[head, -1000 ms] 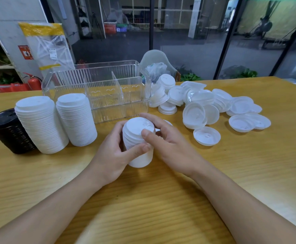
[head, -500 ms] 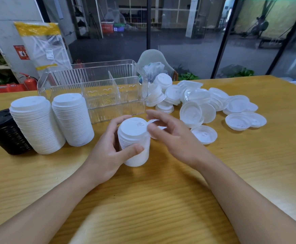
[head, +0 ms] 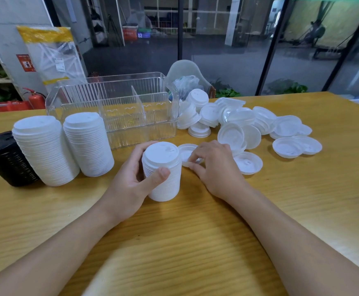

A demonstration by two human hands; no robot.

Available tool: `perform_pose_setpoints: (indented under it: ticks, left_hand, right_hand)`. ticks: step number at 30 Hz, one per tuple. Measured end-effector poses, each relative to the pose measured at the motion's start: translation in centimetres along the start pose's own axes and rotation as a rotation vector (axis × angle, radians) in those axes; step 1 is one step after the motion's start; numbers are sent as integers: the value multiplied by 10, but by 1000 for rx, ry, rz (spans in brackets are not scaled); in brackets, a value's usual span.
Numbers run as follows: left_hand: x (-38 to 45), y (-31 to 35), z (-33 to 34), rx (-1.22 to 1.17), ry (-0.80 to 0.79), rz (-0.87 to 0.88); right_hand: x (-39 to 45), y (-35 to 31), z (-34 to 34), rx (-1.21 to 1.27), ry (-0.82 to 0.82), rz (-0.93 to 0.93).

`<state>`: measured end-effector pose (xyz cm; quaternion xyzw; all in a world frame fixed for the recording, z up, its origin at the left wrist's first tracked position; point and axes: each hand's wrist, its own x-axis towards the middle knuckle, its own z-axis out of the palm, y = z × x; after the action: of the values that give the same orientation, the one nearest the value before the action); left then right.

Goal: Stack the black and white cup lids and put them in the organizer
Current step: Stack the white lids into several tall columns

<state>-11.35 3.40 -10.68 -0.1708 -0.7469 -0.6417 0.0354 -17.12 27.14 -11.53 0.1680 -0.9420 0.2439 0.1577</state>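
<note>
My left hand (head: 131,180) grips a short stack of white lids (head: 162,167) that stands on the table in front of me. Just to its right lies a single upturned white lid (head: 186,152), and my right hand (head: 213,165) pinches its near rim with curled fingertips. Two tall white lid stacks (head: 44,146) (head: 88,142) stand at the left, beside a black lid stack (head: 5,159). The clear plastic organizer (head: 119,103) sits behind them with nothing in its compartments. Several loose white lids (head: 247,122) are scattered at the right.
The wooden table (head: 195,242) reaches to the front edge of the view. A translucent chair back (head: 185,70) and a plastic bag (head: 185,83) sit behind the organizer. A glass wall runs along the far side.
My right hand left the top of the held stack, moved right and down to the table, and took hold of a loose lid. The left hand kept its grip.
</note>
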Motion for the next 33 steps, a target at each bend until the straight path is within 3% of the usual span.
perform_pose_setpoints:
  ticks: [5, 17, 26, 33]
  left_hand:
    - [0, 0, 0, -2, -5, 0]
    - [-2, 2, -3, -2, -68, -16]
    - [-3, 1, -7, 2, -170, -4]
    - [-3, 2, -6, -6, -174, -4]
  right_hand:
    - [-2, 0, 0, 131, 2, 38]
    - [0, -3, -27, 938, 174, 295]
    - [-2, -12, -17, 971, 227, 358]
    - [-5, -12, -23, 975, -32, 251]
